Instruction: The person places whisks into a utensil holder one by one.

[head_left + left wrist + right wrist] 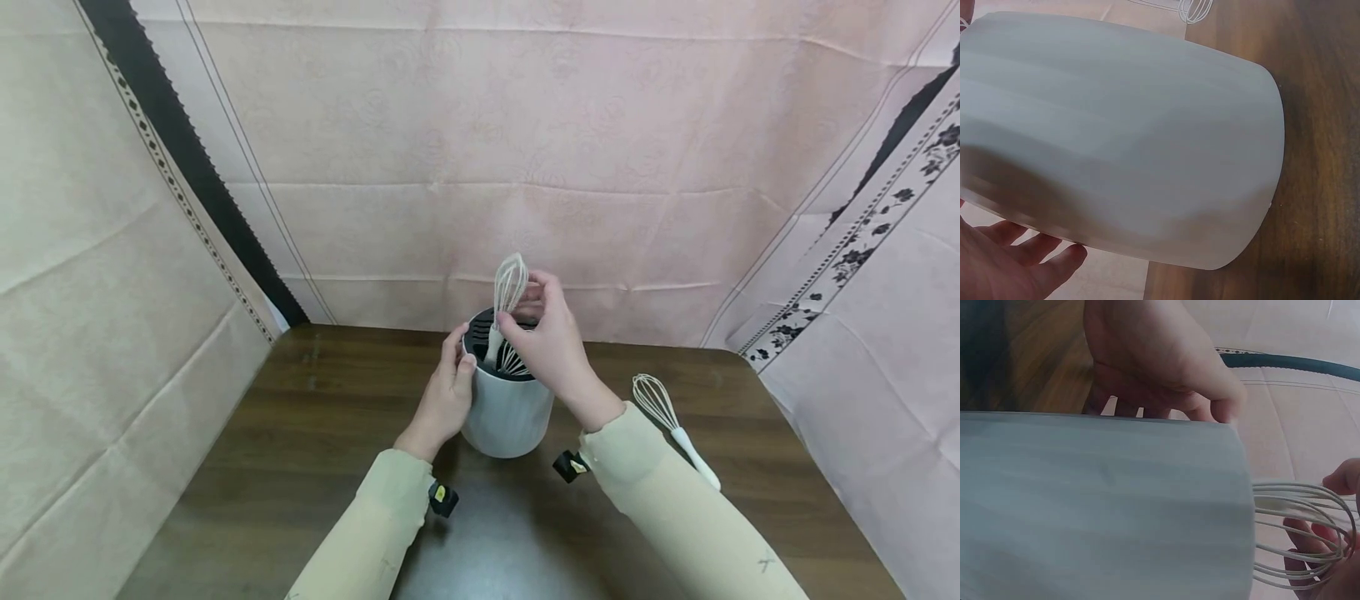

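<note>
A white utensil holder (507,417) with a black slotted top stands on the table. My left hand (444,396) holds its left side, thumb near the rim; in the left wrist view, the fingers (1041,253) curve along the white wall. One whisk (511,285) stands in the holder, handle down and slightly tilted. My right hand (551,337) pinches this whisk near the base of its wires. Low at the rim show the wires of a second whisk (513,361), partly behind the right hand. The right wrist view has whisk wires (1297,559) jutting past the rim.
A third white whisk (693,454) lies on the brown wooden table (322,467), right of the holder and beside the right sleeve. Pale cloth (480,150) hangs along the table's back and sides.
</note>
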A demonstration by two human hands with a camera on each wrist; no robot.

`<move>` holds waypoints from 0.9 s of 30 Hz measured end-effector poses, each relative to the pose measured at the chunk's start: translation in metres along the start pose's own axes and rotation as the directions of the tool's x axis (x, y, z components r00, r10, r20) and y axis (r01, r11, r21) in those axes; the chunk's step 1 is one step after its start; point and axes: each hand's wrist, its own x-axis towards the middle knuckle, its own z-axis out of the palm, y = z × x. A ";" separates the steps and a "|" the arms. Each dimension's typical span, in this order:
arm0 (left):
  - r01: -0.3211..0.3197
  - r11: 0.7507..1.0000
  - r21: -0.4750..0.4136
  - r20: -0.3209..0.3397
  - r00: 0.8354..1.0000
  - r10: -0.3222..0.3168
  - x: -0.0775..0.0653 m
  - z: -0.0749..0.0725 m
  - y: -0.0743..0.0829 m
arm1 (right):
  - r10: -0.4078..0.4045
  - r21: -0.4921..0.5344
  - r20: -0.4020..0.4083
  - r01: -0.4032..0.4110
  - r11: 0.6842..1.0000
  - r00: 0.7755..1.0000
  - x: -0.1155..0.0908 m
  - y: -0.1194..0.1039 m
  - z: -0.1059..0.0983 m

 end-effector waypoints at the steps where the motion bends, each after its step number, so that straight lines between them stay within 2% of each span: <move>1: -0.003 1.000 0.000 -0.001 1.000 0.003 0.000 0.000 0.000 | -0.008 -0.005 0.000 0.008 1.000 1.000 0.000 0.001 0.000; 6: -0.008 1.000 0.000 0.004 1.000 0.008 0.001 0.000 0.001 | -0.074 -0.012 -0.003 0.074 0.997 0.997 -0.001 0.003 -0.002; 13: 0.002 1.000 0.004 0.006 1.000 -0.002 0.001 0.001 0.000 | -0.195 -0.087 -0.020 0.192 0.977 0.981 -0.004 0.004 -0.005; 18: -0.007 1.000 0.007 0.018 1.000 0.007 0.002 0.001 0.000 | -0.217 -0.096 -0.014 0.214 0.972 0.976 -0.007 0.004 -0.008; 20: -0.018 1.000 0.009 0.018 1.000 0.017 0.002 0.000 -0.001 | -0.200 -0.133 0.029 0.202 0.970 0.979 -0.006 0.003 -0.007; 22: -0.025 1.000 0.011 0.014 1.000 0.025 0.003 0.000 -0.001 | -0.185 -0.206 0.110 0.204 0.957 0.977 -0.005 0.002 -0.004; 25: -0.033 0.999 0.001 0.011 0.999 0.033 0.003 0.000 -0.002 | -0.160 -0.329 0.218 0.227 0.917 0.963 -0.004 -0.002 -0.001; 27: -0.033 0.999 -0.011 0.016 0.999 0.033 0.003 0.001 -0.002 | -0.151 -0.382 0.243 0.238 0.893 0.958 -0.004 -0.003 0.000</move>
